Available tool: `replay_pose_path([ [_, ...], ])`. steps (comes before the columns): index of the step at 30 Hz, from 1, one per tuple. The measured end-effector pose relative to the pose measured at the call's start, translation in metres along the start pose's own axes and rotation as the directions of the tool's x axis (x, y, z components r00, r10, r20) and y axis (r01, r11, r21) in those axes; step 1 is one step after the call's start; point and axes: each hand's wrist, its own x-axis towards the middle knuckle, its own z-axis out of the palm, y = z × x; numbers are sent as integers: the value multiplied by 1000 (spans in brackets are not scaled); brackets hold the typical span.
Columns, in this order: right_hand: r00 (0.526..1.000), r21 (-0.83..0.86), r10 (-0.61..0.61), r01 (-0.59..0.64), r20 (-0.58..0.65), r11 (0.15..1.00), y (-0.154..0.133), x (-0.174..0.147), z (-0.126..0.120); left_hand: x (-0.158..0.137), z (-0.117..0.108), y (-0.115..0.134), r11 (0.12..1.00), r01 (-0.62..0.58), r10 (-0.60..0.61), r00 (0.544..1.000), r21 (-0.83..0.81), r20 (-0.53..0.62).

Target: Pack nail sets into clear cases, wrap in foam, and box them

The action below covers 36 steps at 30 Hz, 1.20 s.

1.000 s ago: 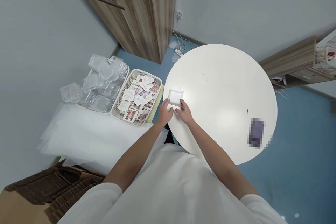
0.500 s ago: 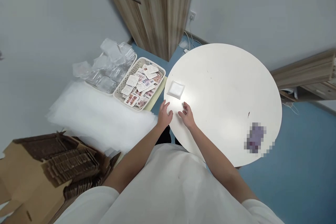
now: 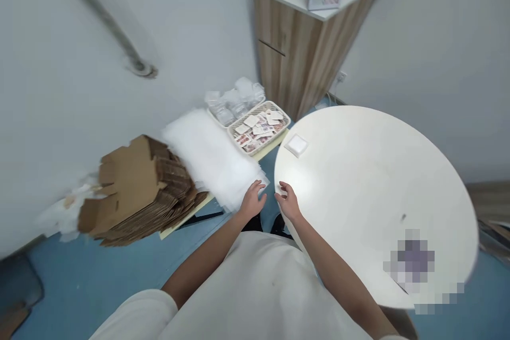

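My left hand (image 3: 253,201) hangs in front of me with its fingers apart, holding nothing, close to the corner of a stack of white translucent foam sheets (image 3: 215,156). Over the near left edge of a round white table (image 3: 358,186) is my right hand (image 3: 287,201), its fingers loosely curved and nothing in them; whether it touches the table I cannot tell. A small flat white packet (image 3: 296,145) lies on the table beyond both hands, apart from them.
A white basket of printed cards (image 3: 258,128) stands beside a basket of clear plastic pouches (image 3: 235,101) on a low yellowish table (image 3: 273,144). Folded cardboard boxes (image 3: 131,191) are stacked at left. A pixelated purple item (image 3: 415,261) lies on the round table. A wooden cabinet (image 3: 298,48) fills the corner.
My view has swung left and up, bringing the cabinet top and the whole cardboard stack into sight. Both hands are now farther from the packet, which stays on the table.
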Motion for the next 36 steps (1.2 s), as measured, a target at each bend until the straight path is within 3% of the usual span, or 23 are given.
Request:
replay_pose_path([
  [4,975,-83,-115,133,190,988,-25,6,36,-21,-48,-10,999,-1,1,1000,48,-10],
  [9,857,-154,-289,383,426,911,-78,13,96,-52,-136,-16,995,7,10,987,102,-158],
  [12,771,-187,-407,549,489,815,-122,14,140,-75,-193,-28,990,45,-2,952,132,-306],
  [15,696,-253,-483,674,531,694,-165,12,188,-100,-245,-58,964,134,-28,910,228,-413],
  [18,673,-403,-521,735,525,545,-195,9,234,-121,-281,-101,912,254,-82,882,322,-464],
  [22,742,-658,-467,657,481,368,-210,6,277,-142,-303,-147,868,347,-186,890,355,-416],
  [24,778,-741,-428,602,460,297,-213,5,287,-148,-306,-159,878,324,-197,915,351,-351],
  [27,789,-791,-415,571,454,219,-219,6,292,-150,-307,-165,900,264,-158,939,347,-306],
  [30,792,-796,-414,564,448,219,-228,8,289,-147,-308,-166,919,202,-100,950,337,-296],
  [33,807,-781,-424,551,410,294,-235,6,281,-142,-310,-168,933,162,-72,959,321,-275],
  [36,746,-715,-550,611,376,340,-235,-8,273,-137,-311,-171,917,142,-47,966,372,-254],
])
